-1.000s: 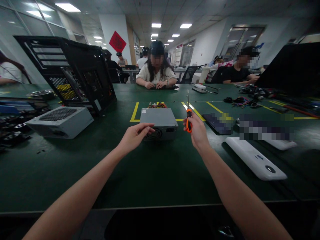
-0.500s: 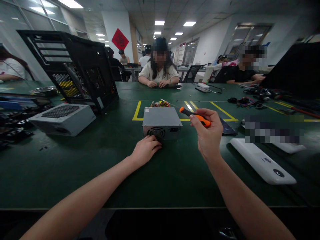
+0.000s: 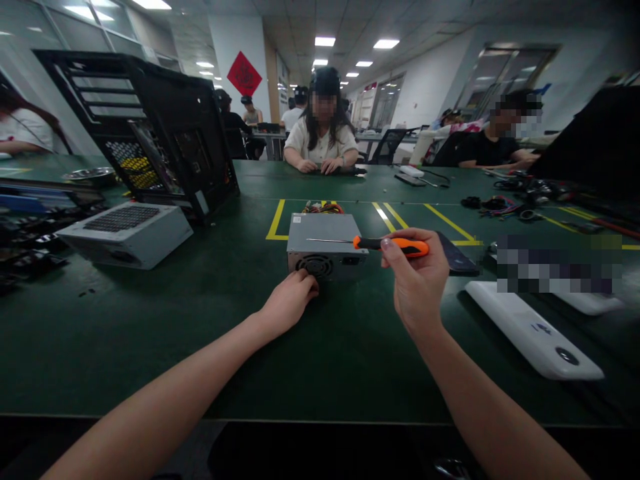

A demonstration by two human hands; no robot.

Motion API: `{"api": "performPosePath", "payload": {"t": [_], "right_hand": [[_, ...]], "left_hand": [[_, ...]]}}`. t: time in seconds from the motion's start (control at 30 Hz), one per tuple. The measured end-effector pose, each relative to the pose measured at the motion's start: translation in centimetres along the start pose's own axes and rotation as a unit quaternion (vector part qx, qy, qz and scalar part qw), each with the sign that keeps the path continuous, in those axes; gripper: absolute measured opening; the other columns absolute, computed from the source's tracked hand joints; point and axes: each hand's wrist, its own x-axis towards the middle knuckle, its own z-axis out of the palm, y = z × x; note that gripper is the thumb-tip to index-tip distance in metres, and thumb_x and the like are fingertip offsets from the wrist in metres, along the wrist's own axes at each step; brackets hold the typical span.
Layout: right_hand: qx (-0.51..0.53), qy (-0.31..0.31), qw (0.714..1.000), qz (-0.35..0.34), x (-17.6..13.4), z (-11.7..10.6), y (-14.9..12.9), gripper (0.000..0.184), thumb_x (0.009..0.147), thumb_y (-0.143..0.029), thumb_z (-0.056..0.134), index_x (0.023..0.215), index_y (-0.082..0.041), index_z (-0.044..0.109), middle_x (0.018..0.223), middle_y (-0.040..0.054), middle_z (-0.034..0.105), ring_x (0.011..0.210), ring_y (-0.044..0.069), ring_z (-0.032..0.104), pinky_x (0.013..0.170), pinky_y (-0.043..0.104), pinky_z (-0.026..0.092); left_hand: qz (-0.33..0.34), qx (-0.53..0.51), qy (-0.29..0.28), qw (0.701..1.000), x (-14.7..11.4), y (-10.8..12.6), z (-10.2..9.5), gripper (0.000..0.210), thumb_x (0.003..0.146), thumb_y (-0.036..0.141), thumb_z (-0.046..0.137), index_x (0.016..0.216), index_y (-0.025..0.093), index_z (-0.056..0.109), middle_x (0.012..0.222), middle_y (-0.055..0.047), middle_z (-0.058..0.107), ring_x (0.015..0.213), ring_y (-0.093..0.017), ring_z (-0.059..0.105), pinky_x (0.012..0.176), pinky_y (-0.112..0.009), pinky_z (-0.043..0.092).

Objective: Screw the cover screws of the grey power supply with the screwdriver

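A grey computer power supply unit [image 3: 325, 230] sits on the green table, its fan grille and socket facing me and a bundle of coloured cables behind it. Against the lower front of its case, by the fan, my left hand [image 3: 291, 300] rests with fingers together and curled; the fingertips are partly hidden. My right hand [image 3: 417, 273] is closed around the orange and black handle of a screwdriver [image 3: 367, 243]. The screwdriver's thin shaft points left, nearly level, and appears in front of the unit's top face. I cannot tell whether its tip touches the metal.
To the left lie a second power supply [image 3: 127, 233] and an upright black computer case [image 3: 175, 140]. On the right are a dark phone [image 3: 455, 257], a white oblong device [image 3: 535, 330] and tangled cables [image 3: 505, 203]. A person [image 3: 323, 127] sits across the table [image 3: 240, 393].
The screwdriver has swung in my right hand: its shaft pointed up and away to the left before, and now lies almost level. My left hand stays at the power supply unit.
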Motion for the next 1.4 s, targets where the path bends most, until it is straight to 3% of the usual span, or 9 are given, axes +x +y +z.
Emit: {"api": "performPosePath", "payload": {"t": [0.2,0.33,0.5,0.6,0.73,0.83,0.97,1.17,1.4], "right_hand": [[0.003,-0.002,1.000,0.014,-0.4,0.1,-0.2,0.021,0.073,-0.029,0.064,0.088,-0.022,0.051,0.082,-0.0008,0.055,0.056,0.008,0.051,0.048,0.022,0.045],[0.001,0.010,1.000,-0.013,-0.8,0.3,-0.8,0.018,0.073,-0.026,0.064,0.087,-0.023,0.052,0.081,-0.0008,0.056,0.056,0.009,0.053,0.049,0.024,0.048],[0.009,-0.017,0.999,-0.028,-1.7,0.3,-1.8,0.021,0.069,-0.021,0.067,0.082,-0.023,0.051,0.089,0.0012,0.057,0.063,0.012,0.059,0.057,0.030,0.053],[0.079,-0.085,0.987,0.115,-2.2,0.5,-1.7,0.020,0.068,-0.021,0.067,0.075,-0.022,0.048,0.093,0.0003,0.057,0.068,0.012,0.061,0.063,0.031,0.054],[0.132,-0.165,0.924,0.320,-3.3,1.4,-1.3,0.018,0.067,-0.022,0.065,0.079,-0.021,0.052,0.085,0.0000,0.059,0.069,0.013,0.060,0.067,0.031,0.051],[0.144,-0.224,0.880,0.394,-4.3,2.3,-1.4,0.026,0.070,-0.023,0.061,0.096,-0.021,0.058,0.083,0.0014,0.058,0.068,0.012,0.057,0.063,0.028,0.049],[0.148,-0.280,0.836,0.448,-5.9,3.0,-1.9,0.026,0.074,-0.032,0.060,0.097,-0.020,0.058,0.071,-0.0005,0.057,0.065,0.012,0.055,0.063,0.027,0.047],[0.152,-0.274,0.826,0.469,-6.9,3.2,-2.0,0.021,0.079,-0.038,0.054,0.088,-0.020,0.055,0.076,0.0008,0.061,0.066,0.013,0.058,0.065,0.029,0.046],[0.170,-0.333,0.794,0.480,-7.1,3.1,-2.3,0.020,0.083,-0.038,0.050,0.092,-0.019,0.051,0.080,0.0027,0.064,0.070,0.013,0.062,0.069,0.029,0.048]], "left_hand": [[0.027,0.028,0.015,0.999,-0.5,-0.2,-0.2,0.016,0.085,0.018,0.040,0.091,0.014,0.055,0.100,-0.011,0.052,0.092,-0.023,0.048,0.079,-0.038,0.043],[-0.070,-0.201,0.056,0.976,-0.7,-0.3,-2.0,0.013,0.085,0.020,0.042,0.090,0.017,0.053,0.086,-0.004,0.054,0.075,-0.016,0.051,0.064,-0.029,0.043],[-0.146,-0.582,0.131,0.789,-0.7,0.2,-4.4,0.017,0.084,0.023,0.048,0.093,0.015,0.059,0.074,0.001,0.049,0.059,-0.005,0.045,0.052,-0.016,0.037],[-0.174,-0.686,0.133,0.693,-0.7,0.5,-5.0,0.012,0.082,0.019,0.053,0.087,0.013,0.062,0.075,0.000,0.052,0.059,-0.003,0.047,0.053,-0.014,0.039],[-0.220,-0.731,0.171,0.623,-0.4,0.5,-5.0,0.010,0.083,0.013,0.051,0.082,0.013,0.061,0.072,0.000,0.055,0.058,-0.004,0.053,0.051,-0.014,0.041],[-0.225,-0.734,0.208,0.606,-0.2,0.2,-5.0,0.009,0.082,0.012,0.052,0.081,0.013,0.061,0.075,-0.001,0.059,0.062,-0.005,0.058,0.053,-0.014,0.044],[-0.218,-0.738,0.234,0.594,-0.2,0.0,-4.9,0.007,0.081,0.011,0.054,0.081,0.014,0.061,0.077,-0.001,0.063,0.067,-0.007,0.061,0.059,-0.016,0.047],[-0.212,-0.758,0.239,0.569,-0.3,0.1,-5.2,0.009,0.082,0.010,0.051,0.084,0.014,0.059,0.077,-0.001,0.065,0.067,-0.007,0.062,0.058,-0.015,0.047],[-0.199,-0.753,0.241,0.580,-0.2,0.0,-5.0,0.007,0.082,0.010,0.052,0.085,0.014,0.058,0.077,-0.001,0.065,0.066,-0.007,0.062,0.059,-0.015,0.047]]}}
